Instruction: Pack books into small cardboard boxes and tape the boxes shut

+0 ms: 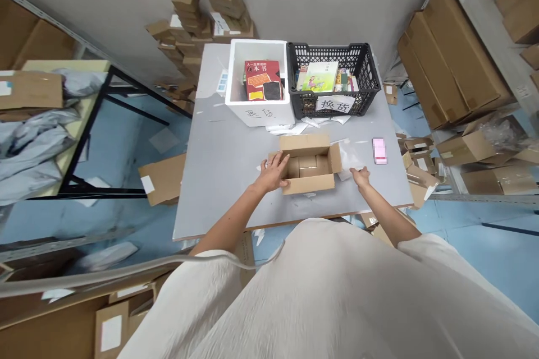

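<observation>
An open cardboard box (pixel 309 183) sits on the grey table (pixel 219 179) in front of me, its flaps folded outward and its brown inside showing. My left hand (pixel 274 173) grips the box's left end, with fingers over the flap and the thumb at the near corner. To the right of the box, my right hand (pixel 361 177) has its fingers together at the edge of a crumpled clear plastic bag (pixel 347 158). A phone (pixel 379 151) with a pink screen lies farther right on the table.
At the table's back stand a white foam box (pixel 261 115) and a black plastic crate (pixel 337 106), both holding books. Cardboard boxes (pixel 214 0) are stacked against the wall. Shelving (pixel 484 11) with cartons runs along the right; a rack (pixel 84 123) with grey parcels stands left.
</observation>
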The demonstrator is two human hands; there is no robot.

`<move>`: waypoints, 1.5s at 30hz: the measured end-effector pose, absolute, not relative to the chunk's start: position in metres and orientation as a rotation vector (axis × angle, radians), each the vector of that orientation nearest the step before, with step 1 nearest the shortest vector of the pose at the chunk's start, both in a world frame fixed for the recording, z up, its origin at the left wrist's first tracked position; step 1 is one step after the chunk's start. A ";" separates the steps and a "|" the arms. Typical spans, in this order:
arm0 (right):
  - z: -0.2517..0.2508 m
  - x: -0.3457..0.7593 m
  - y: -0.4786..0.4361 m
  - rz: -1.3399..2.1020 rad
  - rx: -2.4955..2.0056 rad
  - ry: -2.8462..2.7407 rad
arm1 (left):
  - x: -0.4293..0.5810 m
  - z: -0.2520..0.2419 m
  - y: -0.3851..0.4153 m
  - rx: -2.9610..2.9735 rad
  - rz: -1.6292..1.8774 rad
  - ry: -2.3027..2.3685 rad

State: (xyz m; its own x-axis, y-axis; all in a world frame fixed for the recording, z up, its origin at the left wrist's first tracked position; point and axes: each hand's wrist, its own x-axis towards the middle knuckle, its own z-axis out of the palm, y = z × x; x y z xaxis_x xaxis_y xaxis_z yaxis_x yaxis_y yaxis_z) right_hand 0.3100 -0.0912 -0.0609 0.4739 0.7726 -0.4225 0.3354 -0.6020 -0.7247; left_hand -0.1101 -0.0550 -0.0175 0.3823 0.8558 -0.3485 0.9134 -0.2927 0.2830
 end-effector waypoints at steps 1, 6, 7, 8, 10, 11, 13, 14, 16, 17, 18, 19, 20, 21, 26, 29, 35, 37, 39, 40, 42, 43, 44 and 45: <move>-0.055 0.310 -0.091 0.917 -2.164 -0.962 | -0.111 -0.018 -0.057 2.219 -0.155 1.520; -0.018 0.290 -0.073 0.672 -1.946 -1.364 | -0.111 -0.016 -0.065 2.235 -0.018 1.463; -0.012 0.283 -0.070 0.669 -1.897 -1.463 | -0.110 -0.015 -0.066 2.237 0.006 1.446; -0.005 0.277 -0.069 0.640 -1.858 -1.571 | -0.109 -0.015 -0.067 2.243 0.027 1.427; 0.005 0.265 -0.069 0.527 -1.813 -1.821 | -0.108 -0.014 -0.070 2.261 0.054 1.388; 0.009 0.261 -0.071 0.462 -1.802 -1.957 | -0.108 -0.014 -0.071 2.271 0.058 1.373; 0.014 0.255 -0.075 0.382 -1.808 -2.203 | -0.107 -0.015 -0.074 2.289 0.046 1.357; 0.015 0.253 -0.077 0.384 -1.828 -2.296 | -0.106 -0.016 -0.074 2.297 0.037 1.356; 0.014 0.250 -0.079 0.461 -1.893 -2.397 | -0.104 -0.017 -0.075 2.314 0.031 1.355; 0.013 0.248 -0.079 0.528 -1.931 -2.408 | -0.103 -0.018 -0.075 2.322 0.028 1.346; 0.012 0.247 -0.079 0.603 -1.964 -2.400 | -0.100 -0.019 -0.075 2.331 0.021 1.328; 0.010 0.245 -0.079 0.678 -1.988 -2.381 | -0.098 -0.020 -0.075 2.340 0.007 1.305; 0.008 0.243 -0.079 0.746 -2.003 -2.355 | -0.096 -0.020 -0.075 2.350 -0.012 1.280; 0.007 0.242 -0.079 0.799 -2.008 -2.326 | -0.093 -0.021 -0.076 2.360 -0.029 1.257; 0.007 0.237 -0.083 0.861 -1.967 -2.265 | -0.088 -0.019 -0.080 2.432 0.020 1.251; 0.010 0.236 -0.085 0.829 -1.948 -2.259 | -0.093 -0.016 -0.082 2.469 0.044 1.271; 0.014 0.222 -0.074 0.759 -1.867 -2.189 | -0.113 -0.008 -0.077 2.469 0.154 1.335; 0.015 0.214 -0.066 0.737 -1.830 -2.182 | -0.123 -0.005 -0.072 2.458 0.179 1.374; 0.016 0.202 -0.056 0.726 -1.793 -2.191 | -0.134 -0.001 -0.066 2.447 0.187 1.423; 0.016 0.196 -0.050 0.723 -1.775 -2.198 | -0.141 0.000 -0.063 2.439 0.188 1.447; 0.016 0.182 -0.039 0.721 -1.741 -2.214 | -0.154 0.003 -0.057 2.417 0.189 1.490; 0.015 0.174 -0.033 0.722 -1.726 -2.223 | -0.161 0.004 -0.054 2.405 0.187 1.511; 0.014 0.166 -0.027 0.725 -1.713 -2.232 | -0.168 0.004 -0.050 2.395 0.182 1.532; 0.012 0.158 -0.022 0.729 -1.704 -2.240 | -0.175 0.004 -0.047 2.387 0.173 1.553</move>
State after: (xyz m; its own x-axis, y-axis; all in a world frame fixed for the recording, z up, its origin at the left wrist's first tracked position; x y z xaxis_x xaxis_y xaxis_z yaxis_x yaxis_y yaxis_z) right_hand 0.1579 -0.0216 0.0125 -0.2953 0.9489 -0.1111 0.8325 0.1985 -0.5172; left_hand -0.1745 -0.0467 0.0039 0.4124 0.9093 -0.0557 0.8749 -0.3782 0.3026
